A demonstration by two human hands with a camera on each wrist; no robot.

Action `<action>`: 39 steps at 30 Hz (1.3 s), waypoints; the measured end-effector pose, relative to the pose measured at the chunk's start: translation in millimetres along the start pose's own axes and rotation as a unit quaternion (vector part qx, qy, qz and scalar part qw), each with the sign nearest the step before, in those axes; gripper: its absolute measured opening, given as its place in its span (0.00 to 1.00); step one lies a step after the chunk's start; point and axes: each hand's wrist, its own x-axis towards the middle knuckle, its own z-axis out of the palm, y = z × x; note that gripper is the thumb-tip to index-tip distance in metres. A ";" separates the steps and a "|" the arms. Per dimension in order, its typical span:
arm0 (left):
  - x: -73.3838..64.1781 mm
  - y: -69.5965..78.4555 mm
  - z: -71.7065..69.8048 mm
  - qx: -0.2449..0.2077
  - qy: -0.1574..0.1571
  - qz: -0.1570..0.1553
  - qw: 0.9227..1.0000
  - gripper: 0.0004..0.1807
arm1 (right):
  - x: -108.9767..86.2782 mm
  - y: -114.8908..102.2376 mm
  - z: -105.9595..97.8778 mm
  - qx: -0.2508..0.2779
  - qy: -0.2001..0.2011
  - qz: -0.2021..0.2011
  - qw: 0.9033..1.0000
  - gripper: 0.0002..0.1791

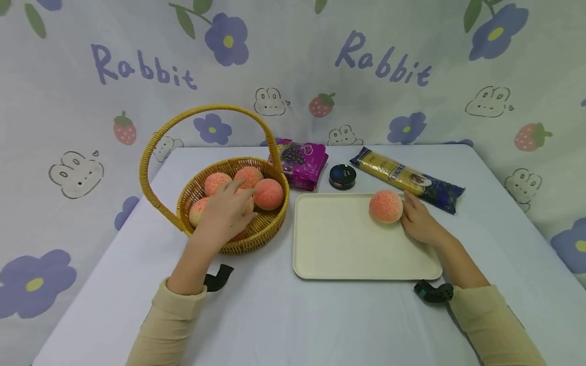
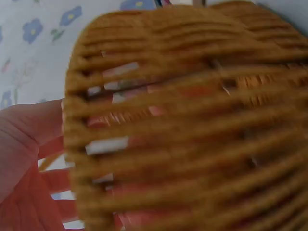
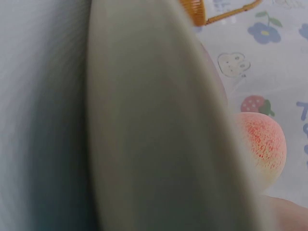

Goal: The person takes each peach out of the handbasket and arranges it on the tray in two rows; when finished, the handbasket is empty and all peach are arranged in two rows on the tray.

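My left hand [image 1: 226, 213] reaches into a woven basket [image 1: 256, 240] of several pink-orange peaches, its fingers spread over a peach [image 1: 245, 202] near the middle. In the left wrist view, the basket's wicker side [image 2: 183, 125] covers most of the fingers. On the right, my right hand [image 1: 422, 222] holds another peach [image 1: 386, 206] at its right side, over the far part of a cream tray [image 1: 348, 244]; some fingertips are hidden behind the fruit. This peach [image 3: 263, 147] also shows past the blurred tray rim in the right wrist view.
Behind the tray lie a purple packet [image 1: 299, 162], a round black tin [image 1: 342, 176] and a long blue-and-gold pasta bag [image 1: 407, 178]. The basket's tall handle [image 1: 208, 108] arches up on the left. A patterned cloth hangs behind the white table [image 1: 320, 320].
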 end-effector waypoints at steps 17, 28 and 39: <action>-42.2 -25.2 3.0 -0.078 -0.035 -0.109 0.990 0.32 | 1.1 0.6 2.3 0.008 0.004 0.002 1.000 0.24; -38.7 -33.2 10.8 -0.132 -0.087 -0.154 0.975 0.40 | 1.3 1.7 2.7 0.009 0.010 0.000 1.000 0.24; -35.2 -25.8 13.7 -0.102 -0.069 -0.132 0.984 0.29 | 1.5 1.3 0.9 0.001 0.009 0.005 1.000 0.25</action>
